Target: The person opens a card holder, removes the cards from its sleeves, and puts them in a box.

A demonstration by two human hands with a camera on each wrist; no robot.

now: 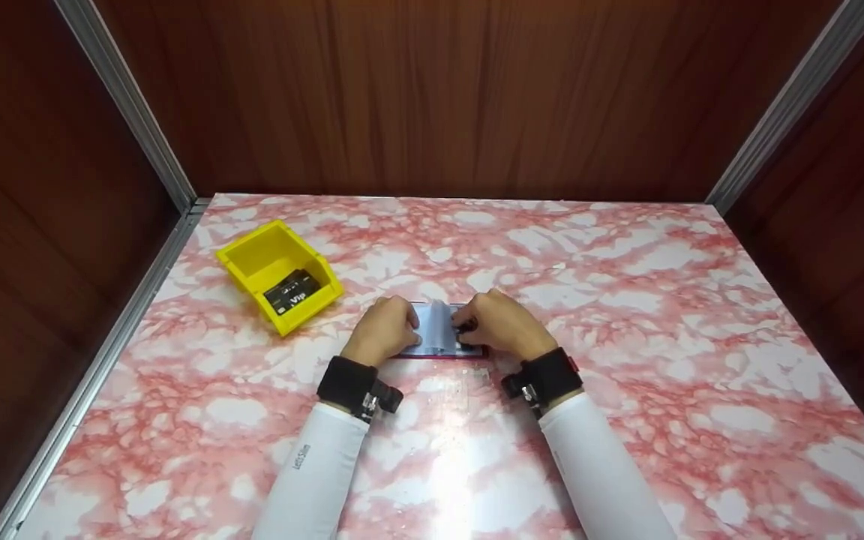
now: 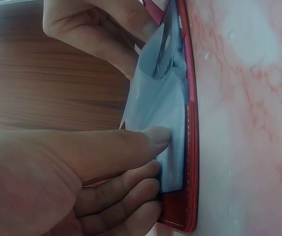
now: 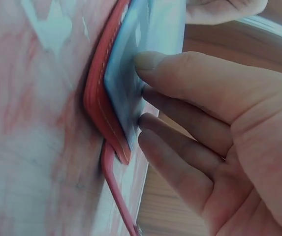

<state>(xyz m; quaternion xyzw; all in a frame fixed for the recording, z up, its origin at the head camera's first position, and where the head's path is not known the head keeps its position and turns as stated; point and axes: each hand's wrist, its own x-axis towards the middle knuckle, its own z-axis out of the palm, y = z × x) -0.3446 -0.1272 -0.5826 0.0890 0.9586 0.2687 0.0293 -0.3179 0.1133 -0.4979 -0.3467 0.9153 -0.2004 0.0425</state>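
Note:
A red card holder (image 2: 192,162) with stitched edges lies opened out on the table, its clear plastic sleeves (image 1: 437,327) standing partly up at the middle. My left hand (image 1: 383,330) pinches the sleeves at the left side, thumb on top and fingers curled by the edge. At the other end my right hand (image 1: 505,324) pinches the right-hand sleeves, its thumb (image 3: 150,61) lying on the plastic and its fingertips along the edge. Something dark shows under the right fingers in the head view. A thin red strap (image 3: 115,189) hangs from the holder's right end.
To the left stands a yellow bin (image 1: 256,259) with black cards (image 1: 293,291) inside, one lettered "Vip". The red-and-white marbled table (image 1: 627,450) is bounded by a wooden back wall (image 1: 447,97) and side panels with metal rails.

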